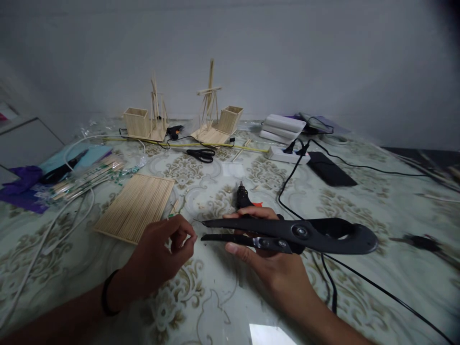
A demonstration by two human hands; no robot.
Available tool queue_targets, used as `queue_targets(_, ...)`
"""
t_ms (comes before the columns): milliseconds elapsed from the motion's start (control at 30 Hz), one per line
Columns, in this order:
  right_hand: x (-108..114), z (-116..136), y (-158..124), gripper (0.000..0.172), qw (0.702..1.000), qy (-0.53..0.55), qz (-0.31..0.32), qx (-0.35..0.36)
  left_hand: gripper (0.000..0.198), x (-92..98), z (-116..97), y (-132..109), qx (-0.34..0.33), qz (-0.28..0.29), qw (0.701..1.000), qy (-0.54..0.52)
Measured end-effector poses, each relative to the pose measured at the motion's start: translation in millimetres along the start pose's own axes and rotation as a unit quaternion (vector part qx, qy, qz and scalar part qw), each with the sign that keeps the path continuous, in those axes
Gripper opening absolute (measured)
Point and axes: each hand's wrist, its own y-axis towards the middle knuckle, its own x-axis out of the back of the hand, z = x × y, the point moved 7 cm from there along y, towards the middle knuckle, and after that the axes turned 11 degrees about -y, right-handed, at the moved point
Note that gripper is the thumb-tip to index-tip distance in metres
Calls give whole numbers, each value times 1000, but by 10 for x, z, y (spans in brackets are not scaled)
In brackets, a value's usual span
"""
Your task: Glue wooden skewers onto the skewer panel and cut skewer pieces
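Note:
My right hand [276, 268] grips a black scissor-like cutting tool [276, 229] with a round pivot. Its two narrow arms point left and stand slightly apart; the wide looped end juts right. To the left of those tips is my left hand [158, 254], fingers curled and thumb against forefinger. Whatever sits in that pinch is too small to name. A thin sliver shows by the upper tip. Just beyond my right hand lies a black glue gun [243, 196], partly hidden by it. A flat panel of wooden sticks [138, 206] rests beyond my left hand.
Two stick-built models [136, 123] [230, 120] stand by the wall. Black scissors [201, 155], a power strip [278, 154] and a phone [332, 169] lie ahead. Bagged sticks [89, 179] are at left. Black cables [287, 184] cross the right side.

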Motion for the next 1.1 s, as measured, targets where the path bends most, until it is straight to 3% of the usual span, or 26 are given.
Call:
queue_targets(800,-11,-4,-4,46,1000,-2,11,-7,13,1,71,-15,11,-14,1000,-20)
queue_targets(1100,-7,-49,-12,48,1000,8,8,-5,14,-43,81,1,-2,29,997,-76)
